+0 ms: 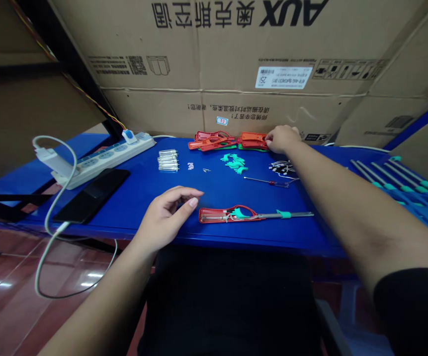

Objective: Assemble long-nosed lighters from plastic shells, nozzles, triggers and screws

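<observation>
My right hand (pixel 282 139) rests at the far edge of the table, its fingertips against a stack of orange-red plastic housings (pixel 253 141). Whether it grips them, I cannot tell. Beside that stack lie more red housings (pixel 206 143) and green pieces. My left hand (pixel 167 215) hovers empty, fingers curled, just left of a red open housing with a metal rod (pixel 229 215) and teal clips. Between the hands lie a small screwdriver (pixel 269 182), teal plastic parts (pixel 234 162) and a bundle of clear tubes (pixel 168 160).
A white power strip (pixel 103 160) and a black phone (pixel 91 195) with a white cable lie on the blue table's left side. Several green-banded metal rods (pixel 395 180) lie at the right. Large cardboard boxes (pixel 214 64) stand behind. A dark chair back (pixel 229 301) sits below.
</observation>
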Action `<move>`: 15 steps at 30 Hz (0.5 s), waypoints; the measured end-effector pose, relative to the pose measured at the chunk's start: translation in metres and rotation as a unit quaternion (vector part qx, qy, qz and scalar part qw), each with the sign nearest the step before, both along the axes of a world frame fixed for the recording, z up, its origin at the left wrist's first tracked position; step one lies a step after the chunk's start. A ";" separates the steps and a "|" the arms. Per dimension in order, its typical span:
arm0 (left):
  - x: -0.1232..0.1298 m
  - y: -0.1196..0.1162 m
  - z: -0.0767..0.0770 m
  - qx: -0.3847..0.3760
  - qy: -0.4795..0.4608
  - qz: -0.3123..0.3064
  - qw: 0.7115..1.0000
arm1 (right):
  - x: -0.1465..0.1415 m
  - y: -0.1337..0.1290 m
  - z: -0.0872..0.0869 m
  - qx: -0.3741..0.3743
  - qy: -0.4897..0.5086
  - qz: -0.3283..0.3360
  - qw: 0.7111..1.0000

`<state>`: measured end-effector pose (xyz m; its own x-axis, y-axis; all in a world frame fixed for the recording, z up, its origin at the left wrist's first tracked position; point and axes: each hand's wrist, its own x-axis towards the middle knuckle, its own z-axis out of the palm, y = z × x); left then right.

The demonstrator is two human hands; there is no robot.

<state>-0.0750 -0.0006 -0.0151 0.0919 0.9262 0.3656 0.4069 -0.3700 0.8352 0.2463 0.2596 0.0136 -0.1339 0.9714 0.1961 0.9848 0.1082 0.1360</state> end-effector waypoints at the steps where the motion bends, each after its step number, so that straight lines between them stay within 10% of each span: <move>1: 0.000 0.000 -0.001 0.000 0.000 0.000 1.000 | 0.000 0.001 0.000 0.001 0.000 0.003 1.000; 15: 0.009 -0.003 0.004 0.024 0.256 -0.099 0.961 | 0.000 -0.015 0.006 0.022 0.017 0.123 0.992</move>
<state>-0.0657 -0.0038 -0.0108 0.4449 0.8551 0.2664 0.6777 -0.5159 0.5240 0.2462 0.2441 0.0195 -0.3588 0.9003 0.2465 0.9333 0.3409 0.1134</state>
